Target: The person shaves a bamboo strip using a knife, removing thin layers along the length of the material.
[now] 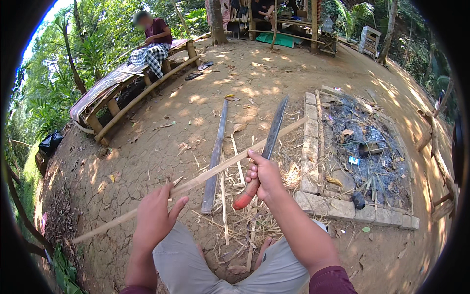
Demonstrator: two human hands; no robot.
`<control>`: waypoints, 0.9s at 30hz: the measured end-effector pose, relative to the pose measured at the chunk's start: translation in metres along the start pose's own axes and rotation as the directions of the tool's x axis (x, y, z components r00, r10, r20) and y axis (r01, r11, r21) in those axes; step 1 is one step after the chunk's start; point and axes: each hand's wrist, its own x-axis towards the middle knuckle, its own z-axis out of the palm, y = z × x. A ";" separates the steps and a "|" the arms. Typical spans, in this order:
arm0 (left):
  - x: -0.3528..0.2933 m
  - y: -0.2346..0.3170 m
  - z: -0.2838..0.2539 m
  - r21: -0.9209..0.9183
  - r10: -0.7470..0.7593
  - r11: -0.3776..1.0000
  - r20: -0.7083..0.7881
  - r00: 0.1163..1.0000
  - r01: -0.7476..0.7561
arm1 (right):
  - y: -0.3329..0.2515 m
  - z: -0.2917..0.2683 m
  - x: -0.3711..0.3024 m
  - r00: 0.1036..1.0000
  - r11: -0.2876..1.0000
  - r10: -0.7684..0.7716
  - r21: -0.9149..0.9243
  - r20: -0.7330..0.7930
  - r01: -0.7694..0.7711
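A long, pale strip of split wood or bamboo (210,174) slants across in front of me, from low on the left up to the right. My left hand (157,211) is closed around its left part, with the thumb sticking out. In my right hand (266,177) is a machete (277,125), gripped by its reddish wooden handle. Its dark blade points up and away, crossing the strip, and my right thumb lies close to that crossing. Between my hands, a long flat dark piece like a sheath (215,157) lies on the ground beyond the strip.
Thin split sticks (223,206) and shavings litter the ground near my feet. To the right, a brick-edged fire pit (309,147) holds ash and a blackened can. A person (157,36) sits on a bamboo bench (142,93) at the far left. Beyond stands a bamboo shelter (289,22).
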 end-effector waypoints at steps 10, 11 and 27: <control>-0.023 -0.025 0.030 -0.622 -0.135 0.269 0.732 0.668 0.735 | 0.006 0.011 -0.003 0.983 0.910 -0.151 -0.375 0.103 0.178; -0.014 -0.017 0.032 -0.660 -0.093 0.226 0.717 0.691 0.716 | 0.010 0.010 -0.003 0.974 0.866 -0.195 -0.445 0.117 0.227; 0.034 0.026 0.118 -0.688 0.037 -0.360 0.664 0.747 0.630 | 0.044 -0.014 -0.028 0.686 -0.378 -0.336 -0.759 0.646 0.530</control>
